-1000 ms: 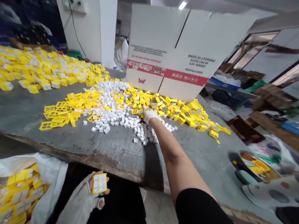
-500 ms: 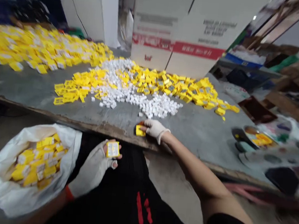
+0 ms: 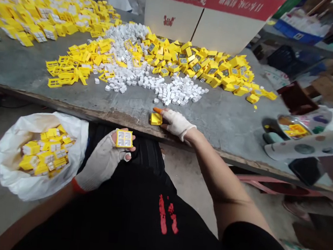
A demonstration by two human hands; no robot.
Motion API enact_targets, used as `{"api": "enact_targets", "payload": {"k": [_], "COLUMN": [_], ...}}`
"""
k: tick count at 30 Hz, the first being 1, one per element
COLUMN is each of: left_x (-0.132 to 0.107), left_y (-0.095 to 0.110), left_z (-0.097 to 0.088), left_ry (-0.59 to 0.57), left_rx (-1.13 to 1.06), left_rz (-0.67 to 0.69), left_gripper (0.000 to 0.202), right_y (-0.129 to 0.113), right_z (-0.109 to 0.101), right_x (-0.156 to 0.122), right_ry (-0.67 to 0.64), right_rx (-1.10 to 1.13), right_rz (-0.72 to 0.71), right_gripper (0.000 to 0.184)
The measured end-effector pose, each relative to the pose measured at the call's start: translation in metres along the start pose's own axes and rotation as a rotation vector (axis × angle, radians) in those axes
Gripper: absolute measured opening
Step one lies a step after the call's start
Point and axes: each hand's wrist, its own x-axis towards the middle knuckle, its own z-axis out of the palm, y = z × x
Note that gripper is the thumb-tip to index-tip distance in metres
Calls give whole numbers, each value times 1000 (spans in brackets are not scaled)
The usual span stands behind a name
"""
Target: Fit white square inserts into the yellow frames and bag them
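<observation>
My left hand [image 3: 104, 158], in a fingerless white glove, is closed on a square yellow frame filled with white cubes [image 3: 124, 138], held over my lap just below the table edge. My right hand [image 3: 177, 122], also gloved, rests at the near edge of the grey table [image 3: 228, 127] with its fingers on a small yellow piece [image 3: 156, 119]. A spread of small white cubes [image 3: 169, 92] lies just beyond that hand. Further back are heaps of yellow boxes [image 3: 207, 68] and empty yellow frames [image 3: 68, 70].
A white plastic bag [image 3: 17, 173] holding filled yellow pieces sits on the floor at my left. A large white and red carton [image 3: 212, 15] stands at the table's back. A metal bowl [image 3: 292, 127] and a patterned item lie at the right edge. More yellow pieces [image 3: 24, 9] cover the far left.
My right hand drew back from the far yellow heap to the table's near edge, bringing a yellow piece with it. The view tilted down. My left hand kept its frame.
</observation>
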Motion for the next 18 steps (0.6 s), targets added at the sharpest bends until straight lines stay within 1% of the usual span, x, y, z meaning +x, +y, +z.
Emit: {"api": "enact_targets", "payload": {"k": [3,4,6,8,10,11,12,13,15,16,18], "left_x": [5,7,11,16,21,24,26,28,31,32,33], "left_y": [1,1,2,3,5,6,8,9,13,15,18], "left_z": [-1,-1,-2,-3,-4,-4,-4,-4,-5,-5,-6], "left_ry": [43,55,67,64,43,25,3,-23,-75,-94,-113], "left_rx": [5,2,-4,-13,-23,-29,-35,-41,-49,-53,-62], "left_rz": [-42,-51,-58,-62,-62,-61,-58,-55,-52,-50,-34], "left_gripper": [32,29,27,29,35,39,44,48,53,54,54], "right_y": [0,-2,-4,-7,-10,-11,-14,-17,-27,-34,-51], "right_z": [-5,-8,-16,-23,-26,-26,-26,-25,-24,-24,-26], "right_x": [0,-1,1,5,9,10,10,10,7,5,3], "right_ry": [-24,-16,-7,-60,-122,-108,-54,32,219,282,330], "right_rx": [-73,-106,-150,-158,-133,-98,-44,28,202,280,370], "right_rz": [24,39,43,4,-64,-102,-148,-207,-351,-428,-551], "right_gripper": [72,72,78,79,72,67,64,63,65,67,67]}}
